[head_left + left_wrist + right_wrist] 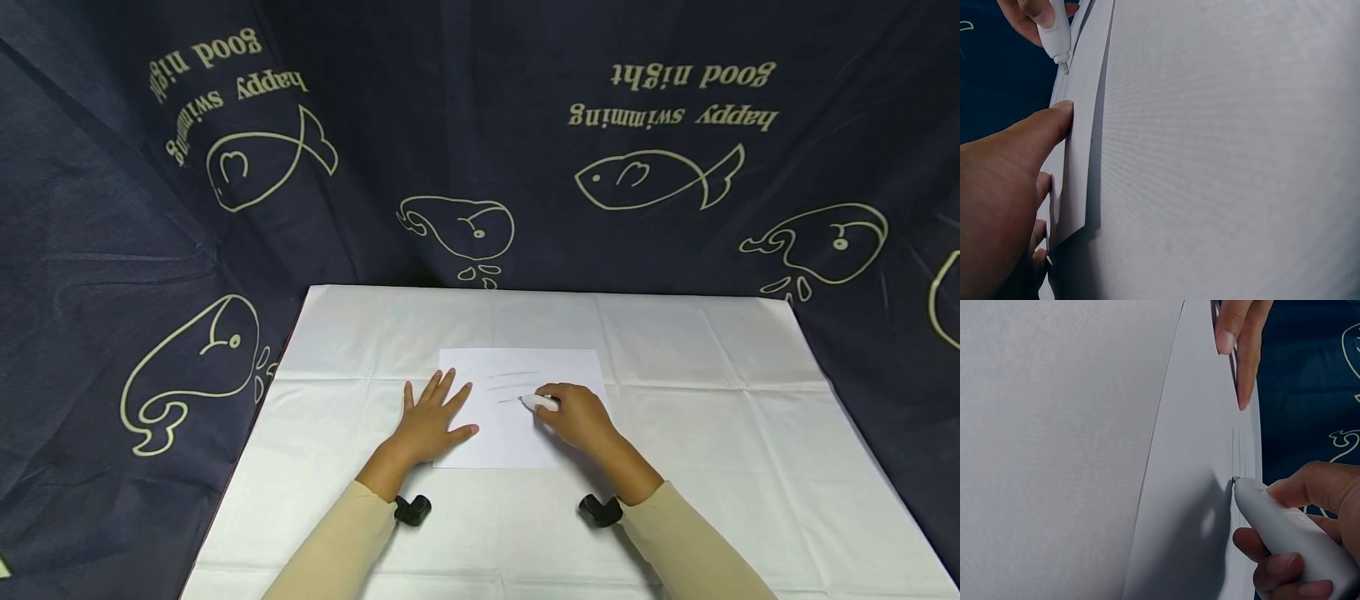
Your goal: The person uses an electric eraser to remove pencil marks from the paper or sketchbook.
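Note:
A white sheet of paper lies on the cloth-covered table, with a few short grey pencil lines near its middle. My left hand rests flat on its left part, fingers spread and thumb out to the side. From the right, my right hand grips a thick white electric eraser, fingers curled round its body. The small tip points down at the paper, right at the end of the lowest line. In the left wrist view a narrow collar shows just above that tip.
White cloth with fold creases covers the table around the paper. Behind and to the left hangs a dark blue curtain printed with fish and lettering. Each wrist wears a black camera mount.

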The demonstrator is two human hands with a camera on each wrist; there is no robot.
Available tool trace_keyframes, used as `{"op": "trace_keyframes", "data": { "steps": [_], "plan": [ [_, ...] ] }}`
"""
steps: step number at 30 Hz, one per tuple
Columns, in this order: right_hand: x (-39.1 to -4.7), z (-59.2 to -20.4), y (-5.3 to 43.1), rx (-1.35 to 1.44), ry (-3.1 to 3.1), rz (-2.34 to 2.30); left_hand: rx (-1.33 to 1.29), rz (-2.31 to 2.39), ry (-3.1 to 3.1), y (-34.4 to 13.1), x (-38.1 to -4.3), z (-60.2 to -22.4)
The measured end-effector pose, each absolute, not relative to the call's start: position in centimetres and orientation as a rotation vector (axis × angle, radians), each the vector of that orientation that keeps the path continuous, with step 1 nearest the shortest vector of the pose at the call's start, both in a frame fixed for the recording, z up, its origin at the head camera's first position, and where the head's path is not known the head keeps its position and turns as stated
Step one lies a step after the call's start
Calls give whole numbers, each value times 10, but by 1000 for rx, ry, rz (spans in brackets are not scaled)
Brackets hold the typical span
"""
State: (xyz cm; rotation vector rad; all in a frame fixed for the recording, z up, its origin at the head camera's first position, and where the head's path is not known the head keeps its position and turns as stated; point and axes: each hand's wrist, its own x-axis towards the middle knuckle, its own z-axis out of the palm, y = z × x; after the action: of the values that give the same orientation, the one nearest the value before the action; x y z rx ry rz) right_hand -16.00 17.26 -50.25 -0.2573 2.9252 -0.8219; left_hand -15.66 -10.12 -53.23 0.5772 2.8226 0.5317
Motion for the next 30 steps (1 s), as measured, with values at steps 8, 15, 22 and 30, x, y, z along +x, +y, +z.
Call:
{"op": "trace_keyframes", "data": {
  "steps": [8, 15, 22, 30],
  "plan": [
    [-160, -503, 171, -291, 2919, -839, 578, 525, 2824, -101, -156, -532],
    [-160, -503, 172, -265, 2923, -857, 584, 527, 2830, -101, -156, -533],
    [-162, -503, 169, -275, 2907, -869, 576, 526, 2821, -101, -156, -532],
    [-161, -504, 168, -283, 2891, -845, 572, 525, 2817, -101, -157, -532]
  ]
}}
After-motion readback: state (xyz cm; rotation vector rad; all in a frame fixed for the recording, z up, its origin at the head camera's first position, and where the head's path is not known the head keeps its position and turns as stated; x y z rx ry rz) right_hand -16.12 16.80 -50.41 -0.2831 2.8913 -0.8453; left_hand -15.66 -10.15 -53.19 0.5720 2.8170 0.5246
